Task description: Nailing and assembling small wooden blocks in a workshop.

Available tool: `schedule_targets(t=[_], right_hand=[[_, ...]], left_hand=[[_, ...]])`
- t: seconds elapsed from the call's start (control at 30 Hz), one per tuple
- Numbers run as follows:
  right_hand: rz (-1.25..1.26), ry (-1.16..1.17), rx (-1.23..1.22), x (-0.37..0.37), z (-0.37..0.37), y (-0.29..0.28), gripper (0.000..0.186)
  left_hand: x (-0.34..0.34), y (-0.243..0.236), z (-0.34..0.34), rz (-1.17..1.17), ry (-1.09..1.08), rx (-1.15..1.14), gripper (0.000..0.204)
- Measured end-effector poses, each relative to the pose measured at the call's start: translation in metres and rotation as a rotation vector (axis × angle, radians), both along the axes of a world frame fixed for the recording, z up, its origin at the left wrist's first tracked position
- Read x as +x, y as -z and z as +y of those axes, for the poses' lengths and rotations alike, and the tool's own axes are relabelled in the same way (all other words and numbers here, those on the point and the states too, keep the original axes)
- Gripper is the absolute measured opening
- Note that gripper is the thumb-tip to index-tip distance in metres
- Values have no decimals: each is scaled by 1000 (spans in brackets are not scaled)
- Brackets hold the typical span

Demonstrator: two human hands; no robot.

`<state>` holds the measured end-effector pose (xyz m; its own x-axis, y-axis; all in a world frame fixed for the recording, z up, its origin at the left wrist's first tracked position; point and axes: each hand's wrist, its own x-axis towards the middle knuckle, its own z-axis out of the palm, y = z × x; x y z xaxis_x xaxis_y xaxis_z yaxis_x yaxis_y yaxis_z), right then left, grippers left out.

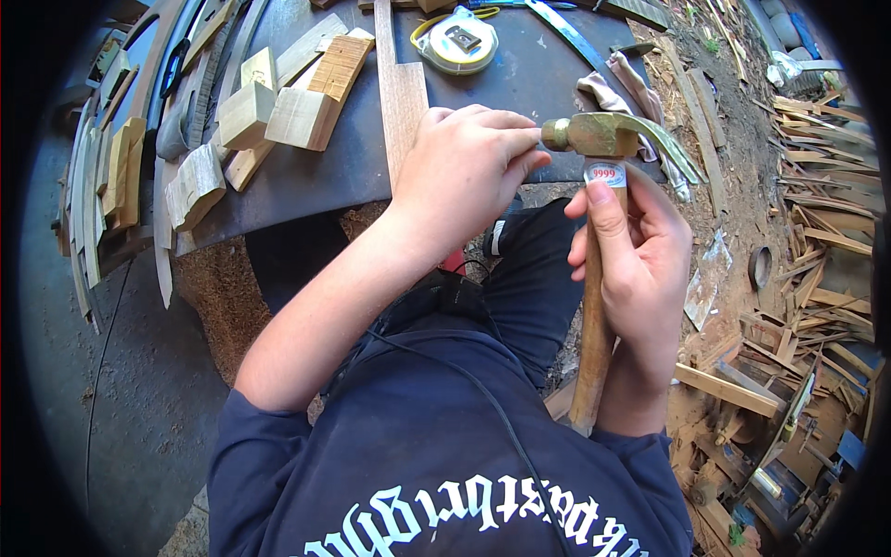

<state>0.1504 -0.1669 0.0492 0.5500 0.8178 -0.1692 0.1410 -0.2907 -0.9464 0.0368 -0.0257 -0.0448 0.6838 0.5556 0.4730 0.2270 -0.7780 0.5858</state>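
Observation:
My right hand (pixel 640 251) grips the wooden handle of a claw hammer (pixel 608 139) just below its head, thumb over the handle and striking face turned left. My left hand (pixel 464 176) has its fingertips pinched right beside that striking face; whatever is between them is hidden or too small to make out. Behind the left hand, a long pale wood strip (pixel 404 121) lies on the dark work surface (pixel 501 102). A yellow tape measure (pixel 464 42) rests above it, and a crumpled cloth (pixel 631 84) lies behind the hammer head.
Wood blocks (pixel 302 119) and long strips (pixel 139 167) crowd the left of the surface. A blue-handled tool (pixel 566 32) lies at the back. Scrap wood (pixel 826 186) is piled on the ground at right, near a dark ring (pixel 761 267). A cable (pixel 111 343) crosses the floor at left.

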Motion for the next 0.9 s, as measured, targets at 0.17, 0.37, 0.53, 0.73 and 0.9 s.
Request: schedule_targets(t=[0.17,0.37,0.53,0.73,0.9], right_hand=[[-123,-31,4,-7,5,-2,26],[-292,-130,-44,-8,7,-3,27],[-461,-10,28,-14,6,0,22],[-553,41,113,-22,1,4,24],[-609,-109,-65,-12,4,12,24]], left_hand=[[-1,2,-4,58,-27,5,15],[-3,0,-4,71,-38,42,14],[-1,1,-6,37,-54,66,17],[0,2,-7,51,-53,45,18],[-2,2,-6,41,-57,46,17]])
